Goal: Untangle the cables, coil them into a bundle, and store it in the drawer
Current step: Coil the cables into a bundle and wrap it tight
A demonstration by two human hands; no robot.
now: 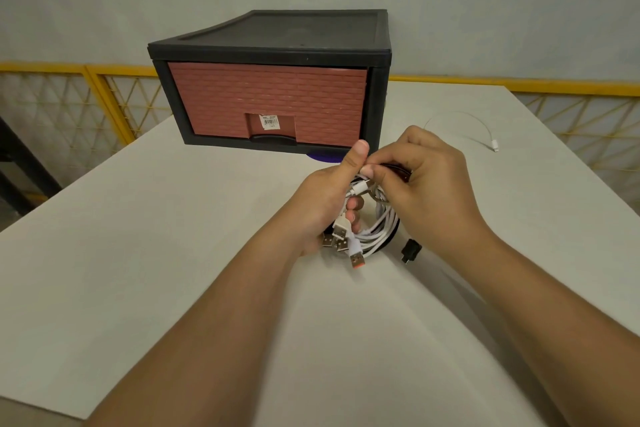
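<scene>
My left hand (329,198) grips a coiled bundle of white cables (379,229) just above the table, thumb up, with several USB plugs (341,236) sticking out below its fingers. My right hand (429,177) pinches a dark cable end at the top of the bundle, right beside the left thumb. A black plug (410,250) hangs from the coil at its right. The drawer unit (270,80), black-framed with a brick-red drawer front, stands shut behind my hands. A loose thin white cable (485,130) lies on the table at the right.
The white table (173,236) ends close behind the drawer unit and at the right. A yellow mesh fence (104,97) runs behind it on both sides. Something purple (323,156) peeks out under the unit's front right corner.
</scene>
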